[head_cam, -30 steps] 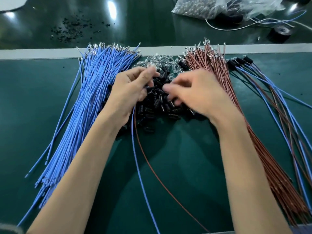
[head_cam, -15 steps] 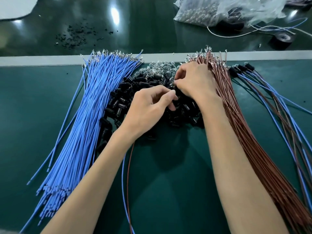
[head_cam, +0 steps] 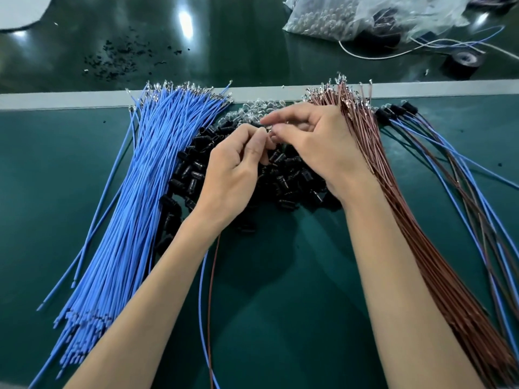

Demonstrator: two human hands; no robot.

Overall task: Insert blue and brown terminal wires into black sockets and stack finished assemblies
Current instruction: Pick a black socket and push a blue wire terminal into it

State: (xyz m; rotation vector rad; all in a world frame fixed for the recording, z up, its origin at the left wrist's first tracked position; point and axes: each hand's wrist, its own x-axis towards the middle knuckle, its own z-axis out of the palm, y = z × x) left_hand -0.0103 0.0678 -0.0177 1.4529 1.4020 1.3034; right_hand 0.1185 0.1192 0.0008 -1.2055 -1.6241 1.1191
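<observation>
A fan of blue wires (head_cam: 134,192) lies at the left and a fan of brown wires (head_cam: 407,220) at the right. Between them sits a heap of black sockets (head_cam: 193,169), with small clear bulbs (head_cam: 252,109) behind it. My left hand (head_cam: 233,175) pinches the ends of one blue wire (head_cam: 200,304) and one brown wire (head_cam: 210,290), which hang down toward me. My right hand (head_cam: 314,141) meets it fingertip to fingertip above the heap and pinches something small that I cannot make out. Finished assemblies (head_cam: 398,110) with black sockets lie at the far right.
A grey strip (head_cam: 56,99) crosses the green mat behind the wires. Beyond it are black crumbs (head_cam: 123,57), a clear bag of bulbs (head_cam: 331,21), a black tape roll (head_cam: 463,61) and loose white and blue wires (head_cam: 421,43).
My right hand came back from the bulb pile at the rear and now meets my left hand over the sockets. My left hand rose slightly with the two wires.
</observation>
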